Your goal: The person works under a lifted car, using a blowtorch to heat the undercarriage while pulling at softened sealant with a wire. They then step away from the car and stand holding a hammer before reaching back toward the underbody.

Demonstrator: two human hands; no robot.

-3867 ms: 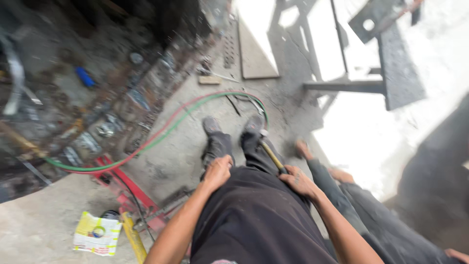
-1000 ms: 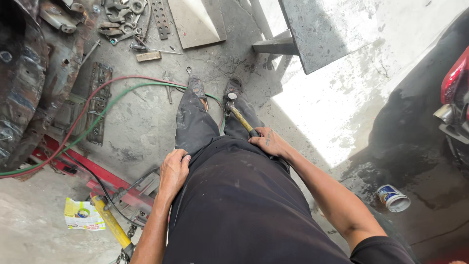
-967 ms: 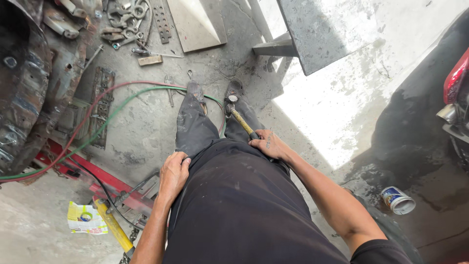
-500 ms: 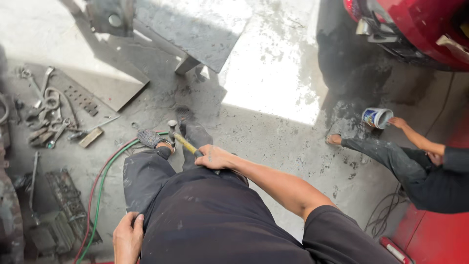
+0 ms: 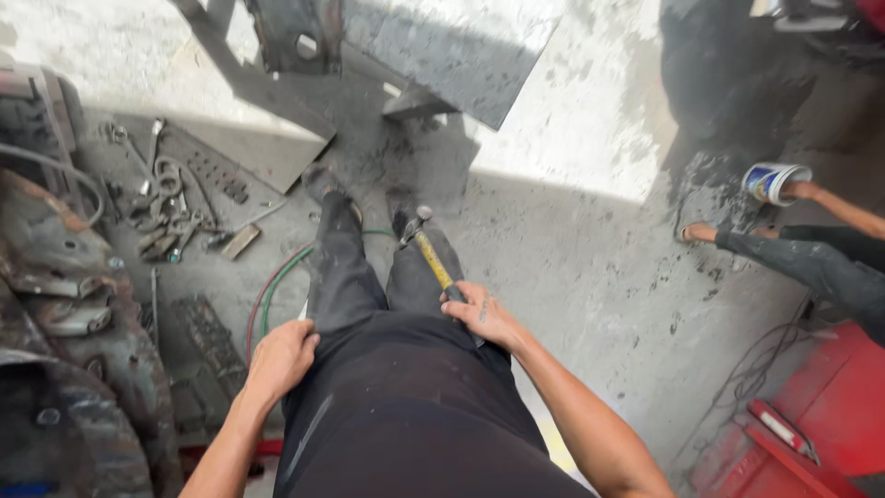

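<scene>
Yellow-handled hammer sits in the right hand's closed grip; left hand lies loosely curled on the thigh.

Left hand on left thigh, right hand on right knee around hammer, hoses left of legs, tools farther left, can far right.

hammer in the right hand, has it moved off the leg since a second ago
No. The yellow-handled hammer still lies along the right trouser leg, gripped by the right hand, head toward the shoe as before. Only the camera view has swung.
</scene>
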